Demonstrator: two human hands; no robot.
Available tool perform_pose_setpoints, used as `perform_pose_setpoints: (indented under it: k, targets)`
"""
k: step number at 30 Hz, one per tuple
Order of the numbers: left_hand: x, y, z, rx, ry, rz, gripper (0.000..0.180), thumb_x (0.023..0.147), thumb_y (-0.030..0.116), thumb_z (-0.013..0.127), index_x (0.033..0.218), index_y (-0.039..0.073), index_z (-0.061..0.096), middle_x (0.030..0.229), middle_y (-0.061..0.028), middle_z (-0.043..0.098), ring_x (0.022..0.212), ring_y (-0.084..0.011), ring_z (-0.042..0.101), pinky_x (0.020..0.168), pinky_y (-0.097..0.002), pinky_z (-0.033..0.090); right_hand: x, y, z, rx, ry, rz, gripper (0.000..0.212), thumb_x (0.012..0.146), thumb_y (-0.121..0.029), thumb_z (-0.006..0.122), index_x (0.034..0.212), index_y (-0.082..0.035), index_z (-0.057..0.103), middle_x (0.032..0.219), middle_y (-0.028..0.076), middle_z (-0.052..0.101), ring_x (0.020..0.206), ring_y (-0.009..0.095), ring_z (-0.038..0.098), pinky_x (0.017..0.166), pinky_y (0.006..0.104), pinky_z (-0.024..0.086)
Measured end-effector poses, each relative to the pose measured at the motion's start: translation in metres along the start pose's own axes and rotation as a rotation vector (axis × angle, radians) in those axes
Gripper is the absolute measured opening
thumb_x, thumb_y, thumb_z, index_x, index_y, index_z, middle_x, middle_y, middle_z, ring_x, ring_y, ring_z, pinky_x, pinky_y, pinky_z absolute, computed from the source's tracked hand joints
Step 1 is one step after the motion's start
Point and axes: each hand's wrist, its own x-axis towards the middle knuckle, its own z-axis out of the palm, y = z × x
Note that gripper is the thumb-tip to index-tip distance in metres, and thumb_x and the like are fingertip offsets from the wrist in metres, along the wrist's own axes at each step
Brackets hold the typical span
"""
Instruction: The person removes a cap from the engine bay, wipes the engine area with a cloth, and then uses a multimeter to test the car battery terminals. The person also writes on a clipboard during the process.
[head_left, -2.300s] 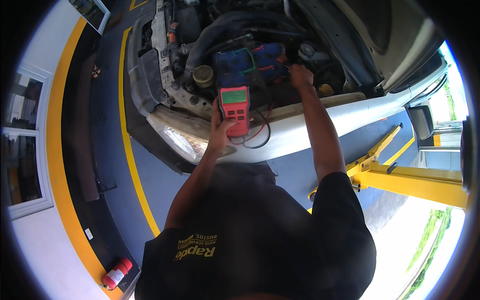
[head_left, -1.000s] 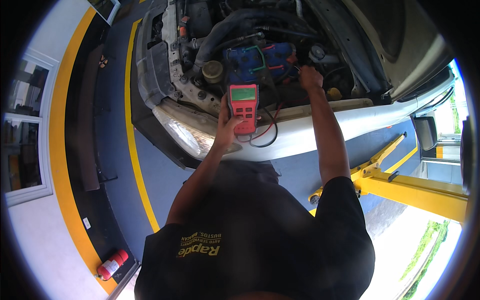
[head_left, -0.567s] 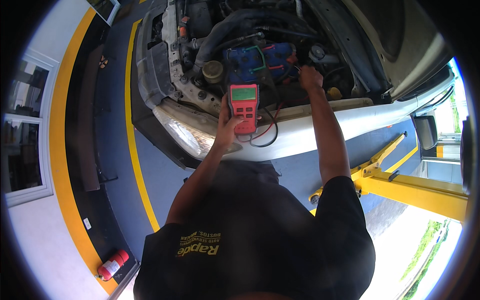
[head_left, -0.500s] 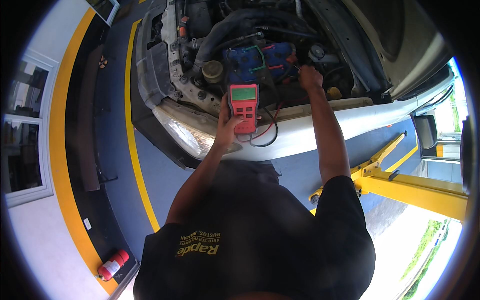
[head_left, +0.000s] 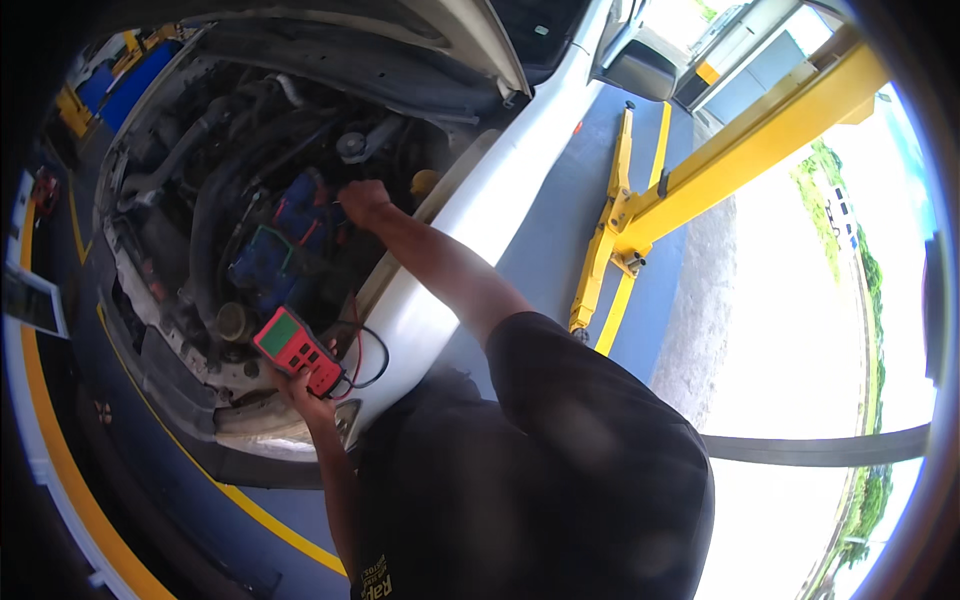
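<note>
My left hand [head_left: 308, 396] is closed around a red battery tester [head_left: 299, 352] with a lit green screen and dark buttons. Black and red leads [head_left: 384, 365] loop out of its lower end towards the engine bay. Beyond the tester sits a blue car battery [head_left: 262, 268], with a green strip and a red one across its top. My right hand [head_left: 366, 204] reaches over the fender to the far end of the battery, fingers curled in. A thin piece shows at its fingertips, too small to name.
The car's raised hood [head_left: 450, 35] hangs over the engine bay. Along my side runs the white fender [head_left: 480, 260], with a side mirror [head_left: 640, 70] farther off. A yellow lift post [head_left: 750, 150] and its low arm [head_left: 605, 245] stand to the right. A round tan cap [head_left: 235, 322] is beside the tester.
My view has swung to the right, so the car and both hands appear farther left and tilted. The left hand still holds the tester; the right hand stays by the battery's end.
</note>
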Motion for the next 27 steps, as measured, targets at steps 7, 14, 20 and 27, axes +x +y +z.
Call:
perform_pose_setpoints:
  k: [7,14,20,27]
  targets:
    - [-0.001,-0.048,-0.071,0.312,-0.107,0.194,0.078,0.096,0.021,0.068,0.164,0.0,0.034,0.151,-0.0292,0.055,0.12,-0.0509,0.072,0.105,-0.0577,0.061,0.011,-0.001,0.018,-0.009,0.065,-0.011,0.024,0.099,-0.018,0.068,0.114,-0.01,0.084,0.123,0.015,0.082,0.115,0.033,0.079,0.092,0.0487,0.065]
    - [0.008,-0.061,-0.11,0.851,-0.298,0.582,0.056,0.095,0.015,0.076,0.144,-0.002,0.054,0.141,-0.0284,0.064,0.124,-0.0418,0.071,0.108,-0.0529,0.058,0.015,0.005,0.023,0.111,0.336,-0.008,0.033,0.105,-0.025,0.06,0.125,-0.008,0.08,0.132,0.018,0.077,0.119,0.034,0.077,0.098,0.0516,0.063]
    - [0.0,-0.03,-0.046,-0.127,-0.005,-0.153,0.073,0.093,0.001,0.067,0.16,0.006,0.04,0.137,-0.0167,0.068,0.122,-0.0344,0.074,0.103,-0.0523,0.063,0.006,0.009,0.005,-0.048,-0.024,-0.068,0.026,0.103,-0.029,0.069,0.115,-0.012,0.083,0.116,0.019,0.082,0.112,0.038,0.08,0.094,0.0521,0.065]
    - [0.004,0.013,0.003,-0.108,-0.025,-0.003,0.098,0.089,0.004,0.066,0.173,0.008,0.017,0.148,-0.0197,0.06,0.125,-0.0355,0.072,0.104,-0.0547,0.063,-0.001,-0.009,-0.019,-0.17,-0.128,-0.055,0.025,0.102,-0.026,0.07,0.122,-0.015,0.08,0.124,0.019,0.08,0.12,0.039,0.077,0.102,0.0534,0.062]
